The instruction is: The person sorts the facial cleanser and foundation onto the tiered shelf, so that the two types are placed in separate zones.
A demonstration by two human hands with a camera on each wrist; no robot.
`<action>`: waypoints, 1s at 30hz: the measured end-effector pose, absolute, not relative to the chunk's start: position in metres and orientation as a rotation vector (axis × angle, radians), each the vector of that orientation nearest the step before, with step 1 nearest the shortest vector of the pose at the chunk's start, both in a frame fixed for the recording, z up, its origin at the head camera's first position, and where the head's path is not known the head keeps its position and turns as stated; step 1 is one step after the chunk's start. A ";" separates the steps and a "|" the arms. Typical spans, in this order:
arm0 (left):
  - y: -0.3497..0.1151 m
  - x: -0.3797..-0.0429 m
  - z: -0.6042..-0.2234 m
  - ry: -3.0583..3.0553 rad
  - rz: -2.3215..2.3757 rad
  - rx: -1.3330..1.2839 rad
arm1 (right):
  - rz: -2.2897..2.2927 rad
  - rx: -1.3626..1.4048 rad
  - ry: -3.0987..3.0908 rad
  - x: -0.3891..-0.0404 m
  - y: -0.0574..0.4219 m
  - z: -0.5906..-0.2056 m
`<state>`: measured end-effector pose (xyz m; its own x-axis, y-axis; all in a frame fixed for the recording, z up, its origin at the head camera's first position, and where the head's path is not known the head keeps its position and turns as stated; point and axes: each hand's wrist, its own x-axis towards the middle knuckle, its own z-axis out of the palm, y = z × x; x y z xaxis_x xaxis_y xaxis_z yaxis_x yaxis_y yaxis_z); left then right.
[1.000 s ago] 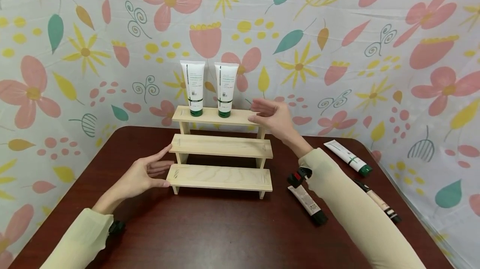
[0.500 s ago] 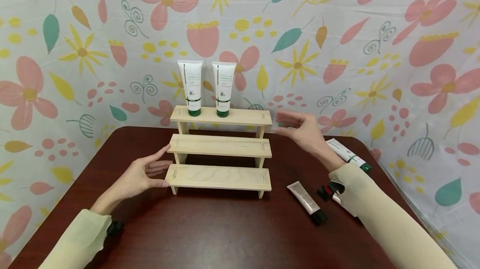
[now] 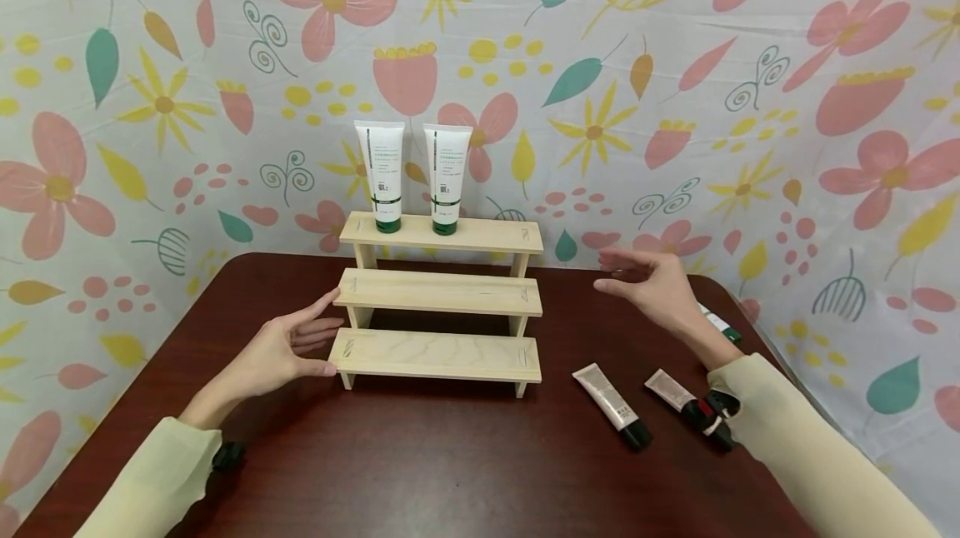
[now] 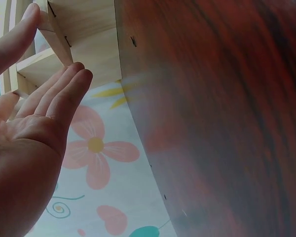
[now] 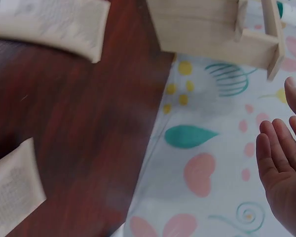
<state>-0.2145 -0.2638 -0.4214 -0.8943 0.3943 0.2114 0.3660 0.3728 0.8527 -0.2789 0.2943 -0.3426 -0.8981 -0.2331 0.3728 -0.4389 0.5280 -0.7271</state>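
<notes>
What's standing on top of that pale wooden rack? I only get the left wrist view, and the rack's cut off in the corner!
Observer: Two white squeeze tubes with green caps stand side by side, caps down, on the top shelf of the pale wooden rack.
Operator: Ooh! And where's the other hand's grip?
Observer: The right grip is in the air to the right of the rack, holding nothing.
Operator: Is anything lying down over on that side?
Observer: Yes, a beige tube with a black cap lies on the shiny dark red-brown table.
</notes>
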 end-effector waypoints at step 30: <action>-0.263 -0.213 -0.422 2.570 1.587 0.727 | 1.257 0.473 -2.688 -0.291 0.400 -0.385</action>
<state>-0.2132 -0.2632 -0.4219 -0.8900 0.4046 0.2103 0.3692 0.3687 0.8530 -0.2906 0.3997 -0.3854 -0.9414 -0.2233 0.2527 -0.3371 0.6026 -0.7233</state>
